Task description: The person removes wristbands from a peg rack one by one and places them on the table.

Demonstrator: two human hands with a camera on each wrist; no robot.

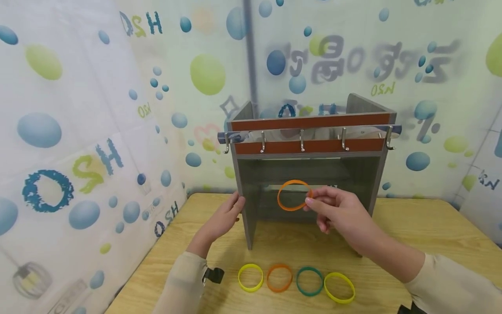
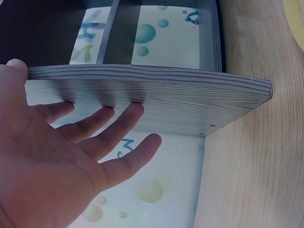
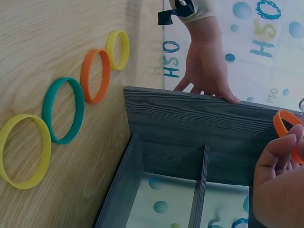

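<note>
My right hand (image 1: 349,216) pinches an orange silicone wristband (image 1: 295,195) between thumb and fingertips. The wristband hangs in front of the grey wooden rack's open front, below the row of hooks. In the right wrist view, part of this orange wristband (image 3: 281,124) shows beside the fingers at the right edge. My left hand (image 1: 221,218) rests against the rack's left side panel (image 1: 246,209). From the left wrist view, the fingers (image 2: 121,126) of that hand are extended along the panel's outer face, with the thumb at its front edge.
Across the rack's (image 1: 313,148) top front runs a metal rail with several hooks (image 1: 302,141). On the wooden table (image 1: 423,226), before the rack, lie a yellow wristband (image 1: 240,283), an orange-red one (image 1: 269,284), a green one (image 1: 299,285) and another yellow one (image 1: 328,292). Patterned sheeting (image 1: 208,74) stands behind.
</note>
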